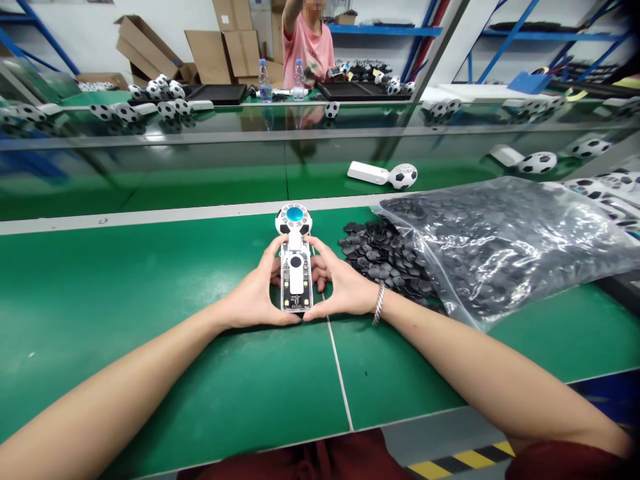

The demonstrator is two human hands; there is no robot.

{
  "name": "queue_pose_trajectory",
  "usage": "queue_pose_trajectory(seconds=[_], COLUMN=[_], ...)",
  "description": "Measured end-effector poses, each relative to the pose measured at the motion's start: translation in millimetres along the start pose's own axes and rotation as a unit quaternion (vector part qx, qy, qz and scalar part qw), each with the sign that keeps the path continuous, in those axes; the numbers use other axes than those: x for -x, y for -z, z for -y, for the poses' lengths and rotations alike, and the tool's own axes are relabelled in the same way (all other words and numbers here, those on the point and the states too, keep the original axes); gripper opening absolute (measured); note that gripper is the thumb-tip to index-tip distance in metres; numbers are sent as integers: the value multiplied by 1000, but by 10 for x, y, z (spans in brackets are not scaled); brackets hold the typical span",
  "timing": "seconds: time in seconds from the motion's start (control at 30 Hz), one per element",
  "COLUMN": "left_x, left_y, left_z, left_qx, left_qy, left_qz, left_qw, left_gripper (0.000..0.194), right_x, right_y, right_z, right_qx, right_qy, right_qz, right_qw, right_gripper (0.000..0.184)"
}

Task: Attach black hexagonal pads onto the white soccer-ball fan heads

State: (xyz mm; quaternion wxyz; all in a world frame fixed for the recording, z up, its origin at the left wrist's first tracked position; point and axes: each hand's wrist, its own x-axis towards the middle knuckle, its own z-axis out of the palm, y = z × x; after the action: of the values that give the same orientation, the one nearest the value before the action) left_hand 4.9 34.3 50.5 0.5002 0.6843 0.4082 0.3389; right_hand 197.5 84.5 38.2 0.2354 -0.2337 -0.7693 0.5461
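A handheld gadget [297, 288] with a soccer-ball head [294, 219] stands between my hands over the green table. A shiny blue disc [295, 214] sits in the middle of its head. Through its clear casing a black circuit board shows, with a white strip down the centre. My left hand [257, 293] grips the left side, thumb at the lower end and index finger near the neck. The right side is gripped by my right hand [345, 283] in the same way. Some fingers are partly hidden behind the gadget.
Loose black plastic pieces [383, 253] spill from a large clear bag [520, 233] at right. Beyond the table's pale edge, a white soccer-ball gadget [383, 175] lies on the green conveyor [200, 173]. Across it, a person in a pink shirt [307, 50] stands behind black trays [217, 95].
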Motion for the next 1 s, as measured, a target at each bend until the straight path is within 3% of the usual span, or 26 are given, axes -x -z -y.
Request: queue_pose_trajectory(seconds=[0.5,0.8,0.87,1.0], left_x=[-19,-20,-25,-50], left_y=[16,82,94,72], left_z=[24,-4,2,9], left_qx=[46,112,155,229], left_qy=[6,39,43,67], left_qz=[-2,3,1,-65], left_qw=[999,993,987,969], left_gripper=[120,114,107,82], right_x=[0,-14,-17,-12], right_y=[-5,5,0,-27], right_z=[-8,34,28,-11], right_qx=[-33,-117,-128,-110], right_qy=[-6,-41,-34,-20], right_qz=[-7,-13,-17,-19], right_qw=[999,992,991,994], right_gripper=[114,107,103,97])
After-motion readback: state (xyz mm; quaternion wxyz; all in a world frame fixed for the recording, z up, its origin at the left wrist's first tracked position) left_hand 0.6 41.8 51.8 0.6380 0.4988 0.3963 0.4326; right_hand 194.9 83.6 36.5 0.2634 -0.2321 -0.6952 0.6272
